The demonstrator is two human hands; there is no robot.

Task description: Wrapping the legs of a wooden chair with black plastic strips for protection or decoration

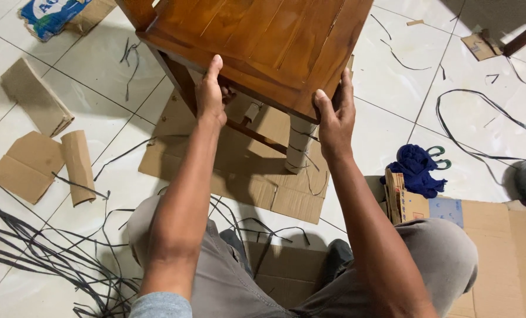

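Note:
A brown varnished wooden table point(263, 41) fills the top centre of the head view. My left hand point(211, 91) grips its near edge on the left, thumb on top. My right hand point(335, 115) clasps the near right corner. One table leg point(299, 144) below the corner is wrapped in cardboard and bound with dark strap. The table stands over a flat cardboard sheet point(245, 176) on the white tiled floor. My knees in grey trousers show at the bottom.
Loose black plastic straps point(45, 253) lie tangled at lower left. Folded and rolled cardboard pieces point(51, 153) sit to the left. A blue cloth point(416, 169) with green-handled scissors point(439, 156) rests at right, beside more flat cardboard point(498, 247).

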